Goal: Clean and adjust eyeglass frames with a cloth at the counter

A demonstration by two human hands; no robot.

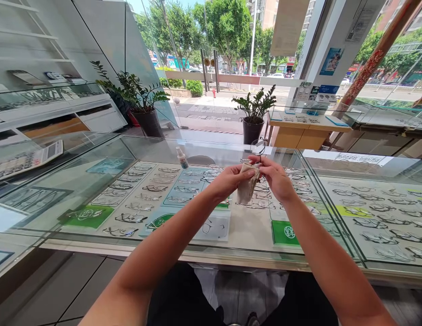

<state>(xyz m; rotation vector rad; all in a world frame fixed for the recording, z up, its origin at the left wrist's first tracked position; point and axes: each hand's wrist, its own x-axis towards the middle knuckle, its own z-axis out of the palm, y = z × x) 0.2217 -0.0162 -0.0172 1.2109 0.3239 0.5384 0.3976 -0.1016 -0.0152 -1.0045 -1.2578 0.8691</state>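
Both of my hands meet above the glass display counter [251, 235]. Between the fingers of my left hand [229, 177] is a beige cloth [245, 192], which hangs down in folds. My right hand [278, 180] grips a pair of eyeglasses [259, 148] with dark round rims, raised above the fingertips. The cloth covers part of the glasses, so I cannot see exactly where it touches them. A small white spray bottle [181, 158] stands upright on the glass to the left of my hands.
Under the glass lie rows of eyeglass frames [131, 218] and green cards [286, 232]. A calculator [52, 151] rests at the left. Beyond the counter stand potted plants [253, 129] and a wooden cabinet [302, 136], before glass doors. My legs are close to the counter's front edge.
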